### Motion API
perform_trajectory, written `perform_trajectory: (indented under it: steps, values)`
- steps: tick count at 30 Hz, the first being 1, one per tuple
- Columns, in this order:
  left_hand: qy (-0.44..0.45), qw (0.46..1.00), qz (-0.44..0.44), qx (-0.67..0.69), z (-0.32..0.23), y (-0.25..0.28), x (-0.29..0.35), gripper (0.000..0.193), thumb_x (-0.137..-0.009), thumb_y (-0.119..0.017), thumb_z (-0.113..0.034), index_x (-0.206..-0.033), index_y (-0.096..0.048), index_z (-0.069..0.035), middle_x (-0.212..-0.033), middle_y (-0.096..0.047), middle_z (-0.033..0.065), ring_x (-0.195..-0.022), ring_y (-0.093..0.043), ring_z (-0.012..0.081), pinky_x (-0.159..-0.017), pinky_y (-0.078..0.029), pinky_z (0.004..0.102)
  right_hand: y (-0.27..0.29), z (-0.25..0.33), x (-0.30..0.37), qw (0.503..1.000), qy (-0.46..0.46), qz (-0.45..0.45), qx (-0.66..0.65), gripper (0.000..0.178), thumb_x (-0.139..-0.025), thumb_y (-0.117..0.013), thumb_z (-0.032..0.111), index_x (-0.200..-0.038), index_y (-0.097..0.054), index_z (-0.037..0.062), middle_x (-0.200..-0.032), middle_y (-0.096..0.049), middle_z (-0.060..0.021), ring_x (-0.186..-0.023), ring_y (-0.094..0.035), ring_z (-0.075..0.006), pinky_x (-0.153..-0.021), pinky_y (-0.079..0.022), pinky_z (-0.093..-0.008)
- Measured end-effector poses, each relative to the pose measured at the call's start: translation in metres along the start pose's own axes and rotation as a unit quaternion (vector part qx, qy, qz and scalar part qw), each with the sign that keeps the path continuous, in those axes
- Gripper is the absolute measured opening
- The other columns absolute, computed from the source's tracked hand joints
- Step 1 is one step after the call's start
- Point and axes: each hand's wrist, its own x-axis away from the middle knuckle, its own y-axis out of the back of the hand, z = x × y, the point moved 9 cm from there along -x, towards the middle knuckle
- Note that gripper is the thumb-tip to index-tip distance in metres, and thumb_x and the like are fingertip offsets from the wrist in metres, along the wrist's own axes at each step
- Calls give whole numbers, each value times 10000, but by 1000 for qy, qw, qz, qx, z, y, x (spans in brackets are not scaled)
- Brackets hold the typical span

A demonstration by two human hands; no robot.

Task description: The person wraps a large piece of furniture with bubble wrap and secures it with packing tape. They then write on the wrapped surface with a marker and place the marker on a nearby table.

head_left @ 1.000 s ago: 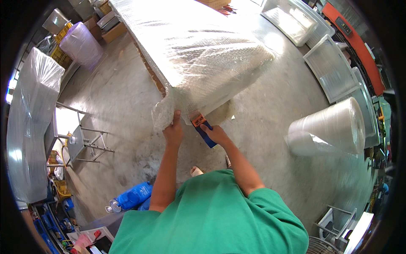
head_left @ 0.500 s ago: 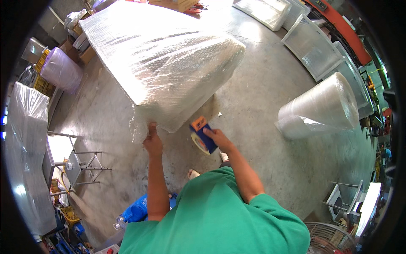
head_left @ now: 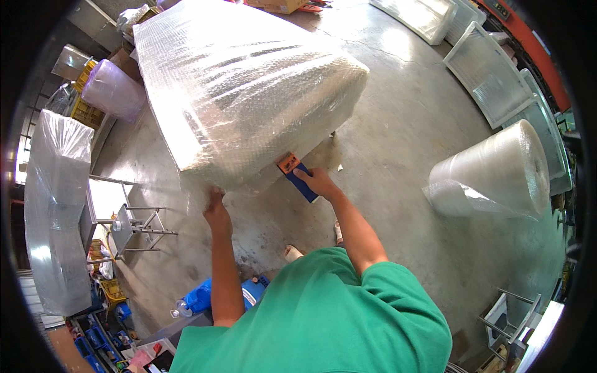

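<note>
A large boxy item [head_left: 249, 93] wrapped in clear bubble wrap stands in front of me, its near end facing me. At its near left corner my left hand [head_left: 217, 214] is closed on the loose edge of the bubble wrap. My right hand [head_left: 320, 184] grips a blue and orange tape dispenser [head_left: 301, 178] by its side. The dispenser's orange end is against or very close to the wrap's lower near edge; contact cannot be made out for certain. The tape roll is mostly turned out of sight.
To the right a big bubble wrap roll [head_left: 491, 171] stands on the concrete floor, with translucent panels [head_left: 491, 74] behind it. On the left are a purple roll [head_left: 115, 90], a tall wrapped item [head_left: 59, 211] and a metal-framed stool [head_left: 134, 227]. Blue bottles [head_left: 199, 297] lie near my left elbow.
The tape dispenser has moved up to the wrap's lower edge and turned, hiding its tape roll. My left hand has shifted slightly down and left with the bubble wrap edge. The whole view has swung a little.
</note>
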Motion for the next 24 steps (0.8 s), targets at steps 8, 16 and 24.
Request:
perform_trajectory:
  steps: [8, 16, 24]
  values:
    - [32, 999, -14, -2, 1, -8, 7, 572, -1023, -614, -332, -1377, -533, 110, -1377, -577, 161, -1196, -588, 228, -1046, -465, 352, 22, -1, -7, 978, -58, -9, 201, 871, -821, -605, 765, -966, -733, -84, -880, -735, -235, -831, -733, -338, -757, -549, -422]
    - [11, 999, -9, 51, 13, 0, -4, 604, -1015, -625, -348, -1385, -508, 115, -1426, -536, 153, -1257, -549, 221, -1075, -475, 370, 25, 67, 20, 942, -28, -71, 325, 709, -826, -639, 665, -1120, -739, 28, -1148, -709, -222, -1071, -690, -368, -910, -547, -429]
    - [21, 997, -19, 68, 18, 2, -12, 568, -992, -662, -315, -1397, -502, 50, -1413, -545, 128, -1284, -534, 222, -1069, -482, 397, 29, -52, 28, 947, -89, 71, 299, 715, -795, -719, 651, -1167, -735, 40, -1200, -712, -151, -1140, -670, -261, -930, -521, -395]
